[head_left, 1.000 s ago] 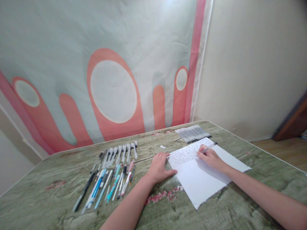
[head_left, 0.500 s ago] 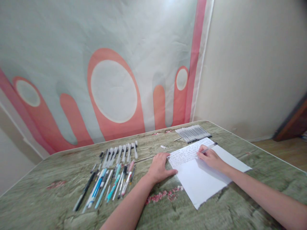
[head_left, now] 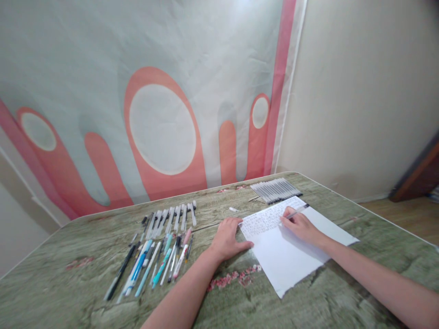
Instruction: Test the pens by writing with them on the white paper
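My right hand (head_left: 299,225) is closed round a thin pen (head_left: 297,210) whose tip touches a white sheet of paper (head_left: 291,256). Small handwriting fills the sheet's upper left part. My left hand (head_left: 227,238) lies flat on the table with fingers spread, its thumb and fingertips at the sheet's left edge. Both forearms reach in from the bottom of the view.
Several pens lie in rows on the green patterned tablecloth (head_left: 68,288): a colourful group (head_left: 151,265), a white-capped row (head_left: 171,218) behind it, a clear-barrelled row (head_left: 276,190) at the far right. A small white cap (head_left: 233,209) lies loose. A pink-and-grey banner (head_left: 154,114) hangs behind.
The right hand and pen have shifted very slightly left along the written lines. The left hand has not moved.
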Demonstrator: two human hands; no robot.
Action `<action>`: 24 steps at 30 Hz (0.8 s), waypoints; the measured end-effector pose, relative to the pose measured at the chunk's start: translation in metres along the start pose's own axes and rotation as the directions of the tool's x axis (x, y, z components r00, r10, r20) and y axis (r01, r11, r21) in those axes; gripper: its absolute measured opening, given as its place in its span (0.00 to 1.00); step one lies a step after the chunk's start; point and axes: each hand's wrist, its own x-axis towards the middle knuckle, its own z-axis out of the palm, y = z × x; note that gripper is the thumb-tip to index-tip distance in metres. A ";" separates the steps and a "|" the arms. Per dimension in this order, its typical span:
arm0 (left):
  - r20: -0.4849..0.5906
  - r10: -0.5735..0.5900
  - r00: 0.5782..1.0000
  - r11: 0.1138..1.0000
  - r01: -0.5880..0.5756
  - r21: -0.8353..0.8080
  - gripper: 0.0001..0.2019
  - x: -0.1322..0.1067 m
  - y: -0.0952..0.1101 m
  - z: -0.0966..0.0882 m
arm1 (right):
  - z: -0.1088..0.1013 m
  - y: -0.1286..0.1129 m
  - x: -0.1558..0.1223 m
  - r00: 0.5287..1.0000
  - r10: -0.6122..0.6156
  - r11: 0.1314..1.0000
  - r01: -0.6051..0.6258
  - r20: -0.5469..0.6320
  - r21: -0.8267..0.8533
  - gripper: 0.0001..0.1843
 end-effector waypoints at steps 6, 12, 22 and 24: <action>0.000 -0.009 1.000 1.000 0.009 -0.006 0.33 0.000 0.001 -0.001 | -0.001 0.000 -0.001 1.000 -0.008 1.000 0.008 0.012 -0.001 0.10; -0.005 0.003 1.000 1.000 -0.003 -0.002 0.33 0.000 0.001 0.000 | 0.001 0.002 0.000 1.000 -0.018 1.000 0.018 -0.013 -0.018 0.09; -0.004 0.005 1.000 1.000 -0.005 0.002 0.33 0.000 0.001 -0.001 | 0.000 0.001 0.000 0.999 -0.035 0.999 0.035 -0.010 0.018 0.08; -0.006 0.006 1.000 1.000 -0.006 0.003 0.33 0.000 0.001 -0.001 | 0.000 0.000 -0.001 0.999 -0.038 0.999 0.038 -0.010 0.015 0.08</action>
